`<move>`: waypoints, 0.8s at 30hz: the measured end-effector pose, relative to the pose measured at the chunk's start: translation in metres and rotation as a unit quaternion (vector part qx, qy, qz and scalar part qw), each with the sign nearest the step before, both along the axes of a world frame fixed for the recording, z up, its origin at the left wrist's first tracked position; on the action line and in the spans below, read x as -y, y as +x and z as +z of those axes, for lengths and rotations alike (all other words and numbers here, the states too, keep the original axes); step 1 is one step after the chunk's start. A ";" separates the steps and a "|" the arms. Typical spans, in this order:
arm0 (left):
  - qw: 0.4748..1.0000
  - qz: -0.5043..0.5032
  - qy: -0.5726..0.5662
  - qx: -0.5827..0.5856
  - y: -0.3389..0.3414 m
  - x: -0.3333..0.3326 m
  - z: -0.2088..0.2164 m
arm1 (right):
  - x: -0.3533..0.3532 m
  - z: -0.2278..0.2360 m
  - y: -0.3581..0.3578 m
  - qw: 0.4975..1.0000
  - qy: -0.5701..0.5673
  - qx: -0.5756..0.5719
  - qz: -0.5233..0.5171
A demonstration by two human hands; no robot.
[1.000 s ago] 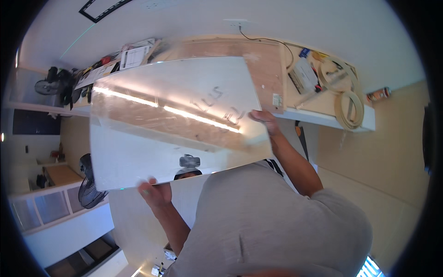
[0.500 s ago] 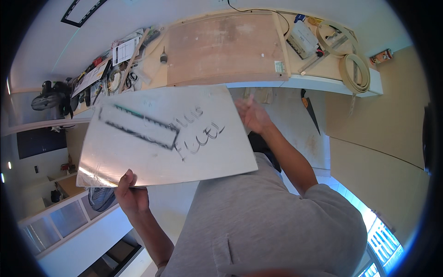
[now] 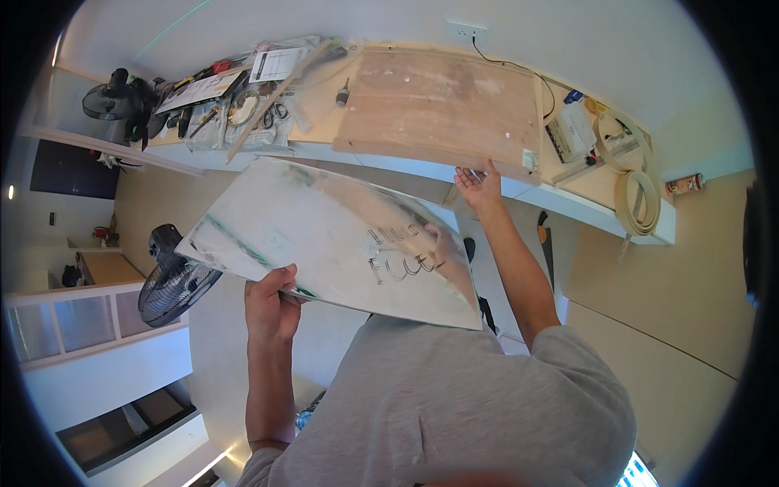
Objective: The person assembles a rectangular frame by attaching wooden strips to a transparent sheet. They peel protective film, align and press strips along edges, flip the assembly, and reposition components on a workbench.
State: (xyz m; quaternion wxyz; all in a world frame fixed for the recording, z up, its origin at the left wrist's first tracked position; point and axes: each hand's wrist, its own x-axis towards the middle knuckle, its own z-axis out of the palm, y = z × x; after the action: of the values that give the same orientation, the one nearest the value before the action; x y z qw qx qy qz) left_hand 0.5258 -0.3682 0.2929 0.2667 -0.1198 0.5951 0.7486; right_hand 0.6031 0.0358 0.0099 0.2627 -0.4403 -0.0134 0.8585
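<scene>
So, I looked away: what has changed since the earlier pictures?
The right grip has let go of the mirror and moved forward to the front edge of the wooden board; whether it touches is unclear. The mirror now slants differently. The left grip still holds its near edge; the wooden board remains on the bench.

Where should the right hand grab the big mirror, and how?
Probably best: the right edge of the mirror, with the right hand coming from the right, thumb on top, fingers beneath. It's flat and thin, that edge is free, and the left hand pinches its near edge further left.
</scene>
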 end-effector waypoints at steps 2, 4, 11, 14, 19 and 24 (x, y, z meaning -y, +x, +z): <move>1.000 0.001 0.003 0.005 0.004 0.001 -0.001 | -0.003 0.021 -0.003 0.999 0.037 -0.022 0.006; 1.000 0.001 0.028 -0.007 0.008 0.001 -0.005 | -0.015 0.047 -0.015 0.991 0.089 -0.096 0.002; 0.997 0.014 0.066 0.033 0.017 -0.013 -0.034 | -0.076 0.121 -0.057 0.978 0.187 -0.083 0.026; 0.986 0.006 0.158 0.045 0.020 -0.039 -0.056 | -0.098 0.150 -0.069 0.972 0.204 -0.110 0.044; 0.961 -0.033 0.260 0.089 0.008 -0.101 -0.114 | -0.111 0.184 -0.081 0.974 0.202 -0.089 0.046; 0.944 -0.077 0.300 0.116 -0.012 -0.171 -0.181 | -0.124 0.209 -0.092 0.973 0.203 -0.099 0.039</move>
State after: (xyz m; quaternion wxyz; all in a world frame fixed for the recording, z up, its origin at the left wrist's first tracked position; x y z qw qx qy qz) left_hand 0.5134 -0.1972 0.1122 0.4139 -0.0740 0.3154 0.8507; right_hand 0.5114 0.1598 0.2185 0.3133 -0.2899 -0.1789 0.8864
